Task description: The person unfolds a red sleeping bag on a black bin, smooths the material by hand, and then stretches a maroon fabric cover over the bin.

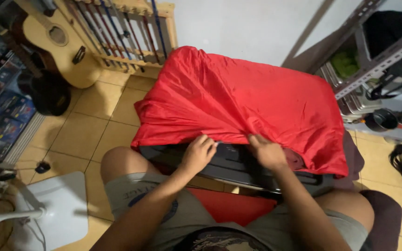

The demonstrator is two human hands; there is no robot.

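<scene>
- The left hand (200, 153) and right hand (267, 151), a little apart at centre frame, both pinch the near hem of the red cover (238, 100).
- It drapes a black case (231, 165), probably luggage, braced against the knees.
- A guitar (54, 44) leans upper left.

My knees hem in the black case (238, 165) in front of me, and red cloth (243, 102) covers its far side. Open tiled floor (94, 125) lies to my left. Beyond it stand a guitar (56, 44) and wooden rack (126, 32). Metal shelving (373, 65) crowds my right.
</scene>
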